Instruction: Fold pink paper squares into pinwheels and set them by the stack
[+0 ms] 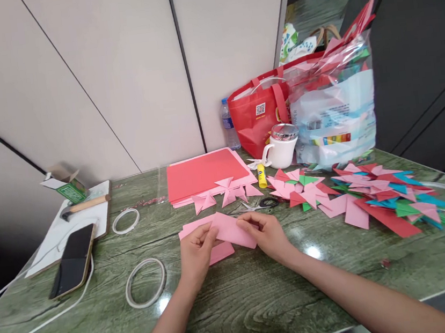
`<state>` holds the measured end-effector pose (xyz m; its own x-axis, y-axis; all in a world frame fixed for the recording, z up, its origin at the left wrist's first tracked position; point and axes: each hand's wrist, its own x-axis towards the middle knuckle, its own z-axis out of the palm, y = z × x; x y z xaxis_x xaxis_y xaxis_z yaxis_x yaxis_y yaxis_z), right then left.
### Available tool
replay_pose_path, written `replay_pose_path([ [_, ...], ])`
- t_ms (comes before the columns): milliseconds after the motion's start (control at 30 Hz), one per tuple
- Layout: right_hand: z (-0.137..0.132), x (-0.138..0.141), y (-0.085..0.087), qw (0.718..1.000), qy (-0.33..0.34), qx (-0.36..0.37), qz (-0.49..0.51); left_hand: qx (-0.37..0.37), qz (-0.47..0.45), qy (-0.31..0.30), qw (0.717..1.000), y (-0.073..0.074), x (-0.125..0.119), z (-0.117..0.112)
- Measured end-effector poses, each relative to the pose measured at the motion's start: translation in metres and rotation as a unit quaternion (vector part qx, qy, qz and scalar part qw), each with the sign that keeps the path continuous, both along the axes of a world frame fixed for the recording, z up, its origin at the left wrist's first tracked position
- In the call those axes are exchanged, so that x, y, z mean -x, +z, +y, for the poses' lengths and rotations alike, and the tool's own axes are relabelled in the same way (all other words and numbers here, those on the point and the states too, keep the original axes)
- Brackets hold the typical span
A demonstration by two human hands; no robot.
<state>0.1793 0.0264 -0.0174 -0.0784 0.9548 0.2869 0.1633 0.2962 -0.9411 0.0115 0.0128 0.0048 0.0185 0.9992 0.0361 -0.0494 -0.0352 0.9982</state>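
My left hand (195, 252) and my right hand (265, 231) both pinch a folded pink paper sheet (233, 229) just above the green table (263, 302). The left fingers grip its left edge, the right fingers its right edge. More pink sheets (220, 252) lie flat under it. Behind them rest several folded pink paper shapes (228, 193) and a stack of red and pink paper (205, 175). Small scissors (263, 203) lie just beyond my right hand.
A pile of folded pink, red, green and blue paper shapes (372, 194) spreads at the right. A yellow glue stick (261, 175), white mug (283, 148), water bottle (228, 124), red bag (260, 113) and plastic bag (335, 109) stand behind. Tape rings (145, 282), a phone (73, 259) and a hammer (83, 206) lie left.
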Motion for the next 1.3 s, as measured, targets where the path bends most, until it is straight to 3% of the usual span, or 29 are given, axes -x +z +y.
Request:
replay_pose_path([
  [200,0.0,0.0,-0.001,1.0,0.018,-0.006,-0.012,-0.092,0.024,-0.038,0.995,0.008,0.001,-0.003],
  [300,-0.001,0.001,-0.001,0.999,0.026,-0.018,-0.02,-0.128,0.093,-0.055,0.986,0.01,0.003,-0.003],
  [500,-0.003,0.002,0.001,0.997,0.045,-0.036,-0.041,-0.129,0.164,-0.113,0.971,0.012,0.004,-0.001],
  [867,-0.001,0.001,-0.003,0.998,0.037,0.012,0.057,-0.101,0.144,-0.034,0.984,0.003,0.004,-0.001],
  [1067,-0.003,0.0,0.001,0.999,0.036,0.02,0.002,-0.083,0.121,-0.024,0.989,0.0,0.003,-0.003],
  [1300,-0.002,0.0,0.005,0.999,0.014,0.05,-0.006,-0.125,0.124,-0.017,0.984,0.0,-0.001,-0.006],
])
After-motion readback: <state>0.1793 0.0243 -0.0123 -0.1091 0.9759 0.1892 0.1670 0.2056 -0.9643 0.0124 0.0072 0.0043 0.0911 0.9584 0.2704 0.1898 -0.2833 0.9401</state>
